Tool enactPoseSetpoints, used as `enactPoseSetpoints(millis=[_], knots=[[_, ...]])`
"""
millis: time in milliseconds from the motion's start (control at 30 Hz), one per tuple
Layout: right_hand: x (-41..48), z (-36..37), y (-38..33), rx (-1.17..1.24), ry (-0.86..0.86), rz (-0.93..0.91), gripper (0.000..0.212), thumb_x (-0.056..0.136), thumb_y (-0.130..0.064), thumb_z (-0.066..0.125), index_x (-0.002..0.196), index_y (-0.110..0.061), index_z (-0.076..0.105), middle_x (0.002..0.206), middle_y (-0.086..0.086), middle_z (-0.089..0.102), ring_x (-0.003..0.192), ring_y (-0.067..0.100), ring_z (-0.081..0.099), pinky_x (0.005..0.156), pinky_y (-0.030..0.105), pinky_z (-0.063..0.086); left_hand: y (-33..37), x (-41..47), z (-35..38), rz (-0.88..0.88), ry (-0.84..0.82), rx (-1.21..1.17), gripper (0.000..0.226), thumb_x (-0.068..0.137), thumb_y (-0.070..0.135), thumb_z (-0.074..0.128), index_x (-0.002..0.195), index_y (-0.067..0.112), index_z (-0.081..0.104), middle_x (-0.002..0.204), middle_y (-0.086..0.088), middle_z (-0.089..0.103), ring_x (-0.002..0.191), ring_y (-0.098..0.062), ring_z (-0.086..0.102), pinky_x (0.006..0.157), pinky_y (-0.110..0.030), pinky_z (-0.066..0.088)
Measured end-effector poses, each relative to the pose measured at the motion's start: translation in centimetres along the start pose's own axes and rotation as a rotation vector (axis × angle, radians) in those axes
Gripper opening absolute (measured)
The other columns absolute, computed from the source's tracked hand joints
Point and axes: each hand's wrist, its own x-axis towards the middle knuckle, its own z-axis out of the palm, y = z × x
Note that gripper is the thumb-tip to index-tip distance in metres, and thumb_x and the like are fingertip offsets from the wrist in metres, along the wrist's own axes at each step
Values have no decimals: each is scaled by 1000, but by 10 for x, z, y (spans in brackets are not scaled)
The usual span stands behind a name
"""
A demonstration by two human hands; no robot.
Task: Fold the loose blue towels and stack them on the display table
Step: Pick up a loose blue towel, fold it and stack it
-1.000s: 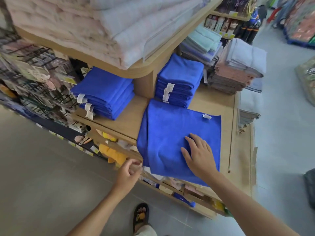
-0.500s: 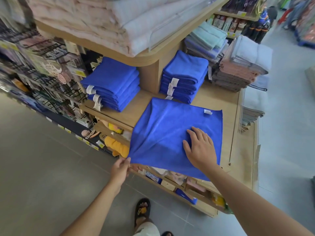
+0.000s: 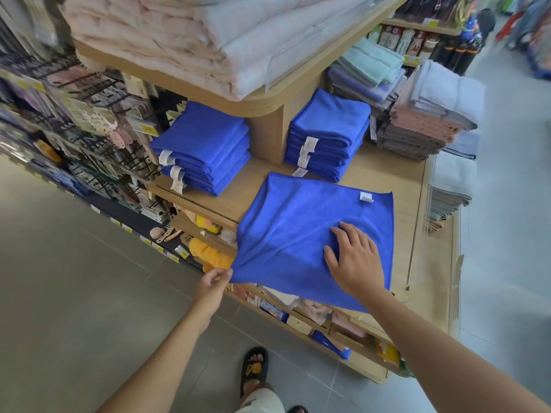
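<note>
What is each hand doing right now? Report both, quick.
Left hand: pinches the near-left corner of the loose square blue microfibre towel.
Right hand: open, fingers flat, pressing on the same towel.

Bright, even light — soft shadows, edges bowed and blurred.

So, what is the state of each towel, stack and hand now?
loose blue towel: spread flat, one corner held past the display table edge.
left hand: pinches that corner.
right hand: flat, presses the towel.
left blue stack: folded, piled.
right blue stack: folded, piled.
</note>
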Motion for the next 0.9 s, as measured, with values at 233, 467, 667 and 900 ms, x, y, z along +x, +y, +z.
enactPoseSetpoints(millis=[233, 467, 667, 900], knots=[[0, -1, 0, -6, -6, 1, 53, 101, -51, 43, 144, -21, 52, 155, 0, 48, 143, 24, 42, 120, 44, 33, 78, 12, 22, 591, 221, 464, 7, 97, 35, 60, 103, 35, 63, 94, 19, 63, 84, -3, 60, 66, -25, 46], [0, -4, -2, -20, -38, 7, 59, 101, -57, 31, 146, -24, 49, 157, -5, 43, 146, 19, 38, 122, 42, 30, 139, 60, 51, 562, 73, 928, 23, 89, 51, 67, 101, 32, 66, 102, 6, 61, 98, -20, 58, 79, -39, 52], [1, -2, -2, -13, -40, 15, 58, 101, -58, 32, 146, -27, 49, 156, -7, 43, 145, 15, 38, 123, 40, 30, 149, 92, 49, 399, 104, 604, 14, 93, 30, 67, 97, 25, 54, 92, 10, 64, 91, -22, 65, 80, -39, 53], [0, 1, 0, -21, -47, 16, 59, 102, -58, 32, 148, -26, 48, 158, -6, 42, 148, 17, 35, 124, 38, 25, 182, 111, 62, 759, 186, 726, 54, 83, 2, 59, 134, 19, 52, 126, -2, 60, 115, -29, 54, 94, -46, 47]])
